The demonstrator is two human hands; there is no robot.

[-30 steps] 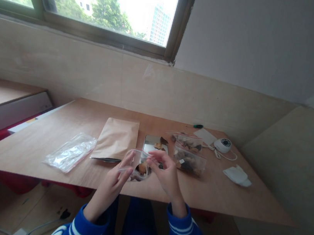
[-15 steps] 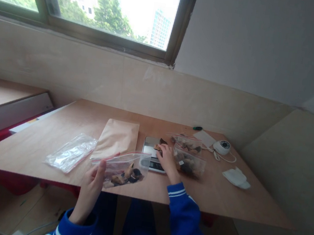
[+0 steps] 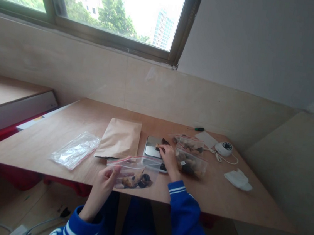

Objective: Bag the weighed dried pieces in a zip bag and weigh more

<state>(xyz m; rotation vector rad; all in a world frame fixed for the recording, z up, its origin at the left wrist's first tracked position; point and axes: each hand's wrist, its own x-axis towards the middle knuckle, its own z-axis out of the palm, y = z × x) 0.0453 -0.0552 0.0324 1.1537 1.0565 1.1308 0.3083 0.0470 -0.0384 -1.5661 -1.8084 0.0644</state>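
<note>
While the head camera looks down over a wooden table set under a window, the left hand is raised at the near edge of the table, its fingers closed around the left end of a clear zip bag with a red seal strip. That bag hangs level in front of the table edge and holds a few dark and tan pieces, which look like dried slices, though the view is too soft to be sure. Reaching forward, the right hand lies on a small scale with a shiny plate, its fingers curled down onto some small brown pieces on the plate; whether it has actually gripped one cannot be told, since the fingertips are hidden. Just right of that hand, two more filled zip bags sit one behind the other, touching. Left of the scale lies a flat brown paper pouch, and further left a heap of empty clear bags. Toward the far right corner are a white card, a green pen, a small round white device with a cord, and nearer, well apart, a crumpled white cloth. Both arms wear blue sleeves with white stripes.
</note>
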